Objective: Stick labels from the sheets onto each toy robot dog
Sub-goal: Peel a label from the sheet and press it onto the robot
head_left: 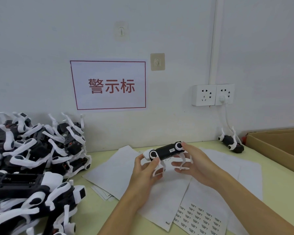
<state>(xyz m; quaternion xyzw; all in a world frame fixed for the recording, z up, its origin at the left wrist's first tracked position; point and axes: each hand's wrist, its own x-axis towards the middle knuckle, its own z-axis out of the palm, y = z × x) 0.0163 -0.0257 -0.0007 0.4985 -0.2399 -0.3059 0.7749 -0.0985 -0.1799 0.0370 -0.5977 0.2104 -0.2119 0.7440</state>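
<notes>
I hold a black-and-white toy robot dog (166,151) above the table, its side toward me with a small white label on the black body. My left hand (145,167) grips its left end, thumb near the white hip joint. My right hand (192,161) holds the right end, thumb on the other white joint, fingers spread under the white legs. A label sheet (199,217) with several small printed labels lies near the front edge. More white sheets (115,168) lie spread under my hands.
A big pile of black-and-white toy dogs (32,158) fills the left side. One toy dog (231,141) lies by the wall at the back right. An open cardboard box (278,146) stands at the far right. Wall sockets (212,94) with a plugged cable are above.
</notes>
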